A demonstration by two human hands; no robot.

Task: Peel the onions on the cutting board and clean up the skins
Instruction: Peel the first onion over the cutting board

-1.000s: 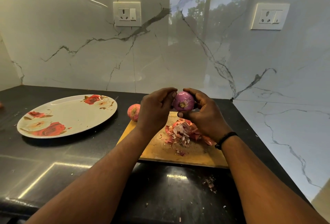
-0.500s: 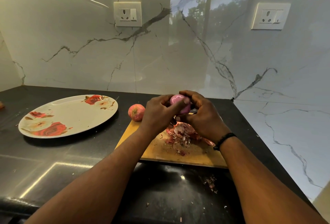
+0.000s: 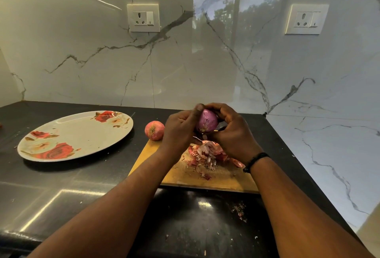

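Both your hands cup one peeled purple onion [image 3: 206,121] above the cutting board [image 3: 224,177]. Your left hand [image 3: 181,130] curls round its side, thumb on top; your right hand [image 3: 232,132] grips from behind. Skins [image 3: 207,154] piled beneath. Unpeeled onion [image 3: 154,130] sits at the board's far-left corner.

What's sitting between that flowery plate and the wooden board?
In the head view, one unpeeled onion sits on the black counter between the plate and the cutting board, near the board's far left corner.
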